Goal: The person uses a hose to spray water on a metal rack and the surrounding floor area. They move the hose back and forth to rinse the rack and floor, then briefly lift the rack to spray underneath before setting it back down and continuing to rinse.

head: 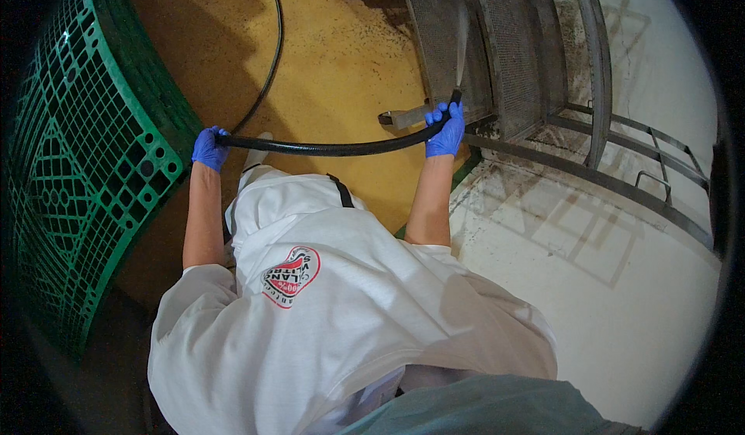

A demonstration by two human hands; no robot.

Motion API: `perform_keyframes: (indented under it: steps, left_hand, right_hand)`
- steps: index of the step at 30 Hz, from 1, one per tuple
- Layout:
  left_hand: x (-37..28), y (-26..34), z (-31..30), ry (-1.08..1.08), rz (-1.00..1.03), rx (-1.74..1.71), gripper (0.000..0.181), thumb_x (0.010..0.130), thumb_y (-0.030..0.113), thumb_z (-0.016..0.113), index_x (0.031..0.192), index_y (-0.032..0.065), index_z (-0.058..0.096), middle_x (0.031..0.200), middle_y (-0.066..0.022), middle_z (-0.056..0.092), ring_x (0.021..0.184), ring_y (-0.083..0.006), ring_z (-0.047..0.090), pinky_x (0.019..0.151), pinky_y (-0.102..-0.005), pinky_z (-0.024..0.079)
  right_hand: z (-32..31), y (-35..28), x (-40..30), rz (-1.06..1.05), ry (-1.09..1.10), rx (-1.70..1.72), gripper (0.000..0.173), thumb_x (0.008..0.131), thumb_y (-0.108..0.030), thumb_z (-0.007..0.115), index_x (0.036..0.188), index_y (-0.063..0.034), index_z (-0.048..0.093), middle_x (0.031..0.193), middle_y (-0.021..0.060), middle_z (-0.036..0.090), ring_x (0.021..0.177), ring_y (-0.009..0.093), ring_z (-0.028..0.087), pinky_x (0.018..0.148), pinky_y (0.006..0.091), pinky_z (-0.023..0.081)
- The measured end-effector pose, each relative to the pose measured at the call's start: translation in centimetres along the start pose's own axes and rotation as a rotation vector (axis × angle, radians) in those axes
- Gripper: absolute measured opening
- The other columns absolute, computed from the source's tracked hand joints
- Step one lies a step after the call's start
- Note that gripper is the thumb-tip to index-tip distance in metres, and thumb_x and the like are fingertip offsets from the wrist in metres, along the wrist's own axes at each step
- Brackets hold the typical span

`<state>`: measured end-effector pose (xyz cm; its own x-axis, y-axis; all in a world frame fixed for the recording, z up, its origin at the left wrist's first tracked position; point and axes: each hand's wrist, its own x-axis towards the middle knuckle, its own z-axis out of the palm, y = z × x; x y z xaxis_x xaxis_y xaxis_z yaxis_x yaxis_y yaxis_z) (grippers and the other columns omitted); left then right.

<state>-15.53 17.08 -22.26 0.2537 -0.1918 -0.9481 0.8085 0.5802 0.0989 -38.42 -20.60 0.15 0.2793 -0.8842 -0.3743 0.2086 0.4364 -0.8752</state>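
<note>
My right hand [446,129], in a blue glove, is closed round the nozzle end of a black hose [337,147]. A thin jet of water [462,51] leaves the nozzle and runs along a perforated metal panel [448,33] of a metal frame structure. My left hand [210,147], gloved too, grips the same hose farther back, beside the corner of a green plastic grid pallet. Between my hands the hose sags slightly in front of my body. Past my left hand a length of hose leads away over the floor.
Several green plastic pallets [125,106] are stacked at the left. The yellow floor [343,45] is specked with dark bits. A metal rail [582,173] curves along the white, stained wall [559,249] at the right. A metal bracket [407,118] juts out low, near my right hand.
</note>
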Motion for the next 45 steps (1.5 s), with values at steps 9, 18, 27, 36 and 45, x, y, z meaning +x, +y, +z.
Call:
perform_keyframes:
  steps: [9,18,27,36,45]
  left_hand:
    - [0.3,0.0,0.0,-0.003,0.017,0.001,0.007,0.079,-0.002,0.045,0.076,0.0043,0.042,0.065,-0.0077,0.043,0.054,-0.0197,0.042,0.048,-0.0293,0.039]
    - [0.4,0.1,0.5,0.003,0.017,-0.006,0.008,0.08,-0.001,0.046,0.077,0.0045,0.041,0.064,-0.0081,0.042,0.052,-0.0198,0.041,0.047,-0.0293,0.04]
    - [-0.1,0.4,1.4,0.023,-0.006,-0.035,0.007,0.081,0.0,0.045,0.08,0.0051,0.041,0.064,-0.0068,0.041,0.052,-0.0186,0.041,0.046,-0.0285,0.039]
    - [-0.4,0.6,1.6,0.039,0.007,-0.064,0.005,0.081,0.0,0.044,0.081,0.0045,0.042,0.064,-0.0076,0.042,0.052,-0.0187,0.041,0.046,-0.0286,0.039]
    - [-0.1,0.7,1.1,0.024,0.042,-0.064,0.003,0.08,-0.001,0.041,0.081,0.0013,0.043,0.065,-0.0093,0.043,0.053,-0.0201,0.042,0.046,-0.0295,0.04]
  right_hand:
    - [0.4,0.1,1.0,0.007,-0.083,0.015,0.03,0.091,-0.017,0.04,0.12,-0.0225,0.039,0.066,0.0003,0.049,0.046,0.011,0.042,0.041,0.0271,0.035]
    - [1.2,0.0,1.6,0.006,-0.088,-0.001,0.037,0.09,-0.018,0.041,0.126,-0.0243,0.035,0.066,-0.0001,0.049,0.048,0.011,0.043,0.043,0.0273,0.035]
    - [2.7,-0.4,2.2,-0.002,-0.121,-0.014,0.037,0.09,-0.018,0.042,0.126,-0.0232,0.036,0.068,0.0003,0.049,0.048,0.011,0.042,0.044,0.0276,0.035]
    - [3.7,-0.4,2.5,0.013,-0.149,0.012,0.035,0.09,-0.016,0.041,0.125,-0.0219,0.036,0.067,0.001,0.049,0.046,0.011,0.041,0.042,0.0281,0.034]
    - [4.0,-0.2,3.0,0.019,-0.198,0.046,0.035,0.091,-0.016,0.04,0.125,-0.0227,0.036,0.067,0.0013,0.049,0.046,0.012,0.041,0.042,0.0282,0.033]
